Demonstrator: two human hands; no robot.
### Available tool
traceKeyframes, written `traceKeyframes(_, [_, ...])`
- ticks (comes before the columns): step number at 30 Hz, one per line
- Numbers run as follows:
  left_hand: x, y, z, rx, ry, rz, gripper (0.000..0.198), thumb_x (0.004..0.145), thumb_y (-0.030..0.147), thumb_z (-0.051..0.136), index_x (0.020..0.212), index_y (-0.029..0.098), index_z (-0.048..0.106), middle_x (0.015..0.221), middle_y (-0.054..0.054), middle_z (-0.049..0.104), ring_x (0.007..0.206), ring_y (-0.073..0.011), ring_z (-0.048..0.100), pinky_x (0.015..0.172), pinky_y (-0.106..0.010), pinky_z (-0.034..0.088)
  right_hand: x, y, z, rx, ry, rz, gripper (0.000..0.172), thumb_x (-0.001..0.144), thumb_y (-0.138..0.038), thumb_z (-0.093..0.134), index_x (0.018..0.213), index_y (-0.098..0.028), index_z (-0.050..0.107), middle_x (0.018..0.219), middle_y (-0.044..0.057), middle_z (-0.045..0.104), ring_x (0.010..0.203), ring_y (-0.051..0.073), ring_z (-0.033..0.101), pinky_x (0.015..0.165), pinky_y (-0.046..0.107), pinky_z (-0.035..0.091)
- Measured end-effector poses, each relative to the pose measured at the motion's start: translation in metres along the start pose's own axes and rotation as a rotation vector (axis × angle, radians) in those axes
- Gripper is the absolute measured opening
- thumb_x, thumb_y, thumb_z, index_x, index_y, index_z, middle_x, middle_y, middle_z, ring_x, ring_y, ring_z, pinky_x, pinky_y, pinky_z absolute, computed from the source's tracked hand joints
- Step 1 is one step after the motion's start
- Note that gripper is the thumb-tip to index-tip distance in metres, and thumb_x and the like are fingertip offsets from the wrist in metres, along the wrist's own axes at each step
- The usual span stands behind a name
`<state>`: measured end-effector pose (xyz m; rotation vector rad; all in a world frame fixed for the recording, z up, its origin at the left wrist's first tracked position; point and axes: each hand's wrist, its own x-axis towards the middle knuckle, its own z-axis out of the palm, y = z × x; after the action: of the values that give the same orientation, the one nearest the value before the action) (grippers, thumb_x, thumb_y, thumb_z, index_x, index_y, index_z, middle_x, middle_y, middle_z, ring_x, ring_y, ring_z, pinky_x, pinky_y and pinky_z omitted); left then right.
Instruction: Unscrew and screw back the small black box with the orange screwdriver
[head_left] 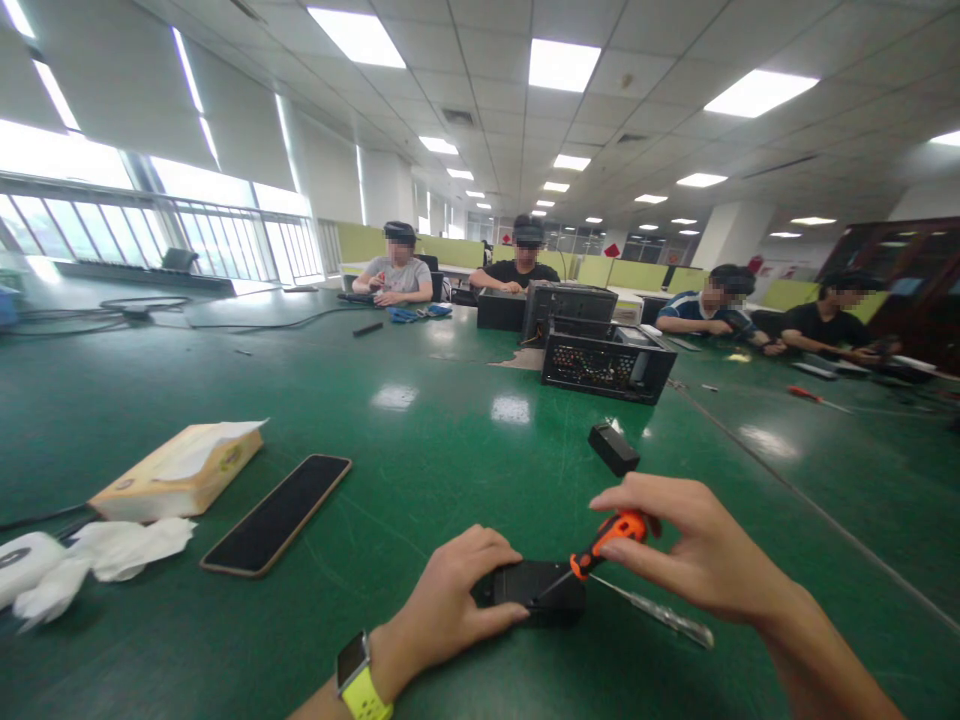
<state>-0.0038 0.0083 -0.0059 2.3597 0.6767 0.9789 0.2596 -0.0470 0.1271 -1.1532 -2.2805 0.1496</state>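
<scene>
My left hand [457, 590] is closed around the left end of a small black rectangular case [551, 593], keeping it on the green table. An orange-and-black screwdriver [616, 533] is gripped by its handle in my right hand [690, 545]. The screwdriver slants down to the left, and its tip meets the top face of the case near my left thumb. Beside the case, under my right hand, lies a second screwdriver with a clear handle [671, 620]. Farther off sits another black block [613, 449], similar in shape. My left wrist carries a watch with a yellow-green strap [364, 685].
A dark phone [277, 515], a tissue pack [184, 470] and crumpled tissues [112, 553] lie at left on the green table [420, 450]. Open black computer cases [607, 362] stand beyond. Several people work across the table. A red screwdriver [806, 394] rests at far right.
</scene>
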Motion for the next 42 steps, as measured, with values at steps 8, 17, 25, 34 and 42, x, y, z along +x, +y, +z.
traceKeyframes(8, [0.000, 0.000, 0.000, 0.013, 0.000, 0.000, 0.036, 0.081, 0.038, 0.077, 0.110, 0.019, 0.067, 0.101, -0.007, 0.067, 0.091, -0.0236, 0.062, 0.080, -0.032, 0.050, -0.001, 0.002, -0.005, 0.008, -0.034, 0.028, 0.017, 0.088, -0.037, 0.066, 0.084, -0.021, 0.072, 0.073, 0.001, 0.072, 0.064, 0.014, 0.064, 0.062, 0.024, 0.046])
traceKeyframes(17, [-0.001, 0.002, -0.001, 0.010, -0.002, -0.028, 0.035, 0.080, 0.036, 0.077, 0.109, 0.019, 0.068, 0.102, -0.008, 0.067, 0.092, -0.0241, 0.062, 0.082, -0.033, 0.052, -0.013, 0.109, 0.029, 0.087, 0.172, 0.521, 0.044, 0.085, -0.054, 0.059, 0.101, -0.017, 0.077, 0.090, 0.008, 0.078, 0.075, 0.024, 0.068, 0.066, 0.032, 0.050])
traceKeyframes(25, [0.001, 0.004, -0.002, 0.013, 0.005, -0.049, 0.036, 0.076, 0.030, 0.081, 0.107, 0.018, 0.070, 0.102, -0.008, 0.068, 0.092, -0.0243, 0.063, 0.082, -0.034, 0.051, -0.064, 0.143, 0.080, 0.070, 0.098, 0.534, 0.039, 0.082, -0.049, 0.064, 0.101, -0.018, 0.077, 0.099, 0.010, 0.076, 0.092, 0.028, 0.067, 0.086, 0.041, 0.051])
traceKeyframes(34, [0.000, 0.002, -0.001, 0.011, 0.003, -0.025, 0.035, 0.079, 0.034, 0.079, 0.108, 0.018, 0.068, 0.101, -0.008, 0.068, 0.091, -0.0243, 0.062, 0.082, -0.035, 0.051, -0.067, 0.105, 0.043, 0.099, -0.238, 0.516, 0.026, 0.082, -0.044, 0.065, 0.084, -0.018, 0.071, 0.083, 0.004, 0.070, 0.079, 0.021, 0.062, 0.071, 0.030, 0.047])
traceKeyframes(42, [0.002, 0.003, -0.003, 0.028, -0.003, -0.028, 0.032, 0.081, 0.036, 0.075, 0.108, 0.019, 0.069, 0.102, -0.009, 0.068, 0.091, -0.0245, 0.064, 0.082, -0.036, 0.053, -0.078, 0.097, 0.045, 0.247, -0.526, 0.601, 0.006, 0.069, -0.019, 0.068, 0.069, -0.017, 0.063, 0.062, -0.004, 0.058, 0.058, 0.012, 0.050, 0.053, 0.022, 0.034])
